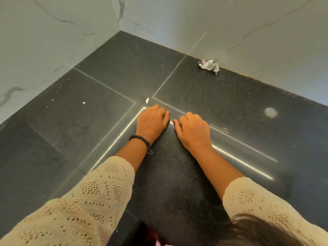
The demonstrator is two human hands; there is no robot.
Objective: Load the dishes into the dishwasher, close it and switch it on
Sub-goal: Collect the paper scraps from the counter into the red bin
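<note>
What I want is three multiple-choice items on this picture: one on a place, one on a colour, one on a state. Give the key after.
1. The crumpled paper lies:
A. between the two hands
B. on the dark counter, against the wall on the right
C. on a sleeve

2. The bead bracelet on the left wrist is:
A. black
B. red
C. white

3. The fingers of the left hand and the right hand are:
A. spread flat
B. interlaced
C. curled under, the hands apart

Key:
1 B: the paper sits at the foot of the pale wall, far from both hands.
2 A: its beads are dark black against the wrist.
3 C: knuckles show on both, with a gap between the hands.
</note>
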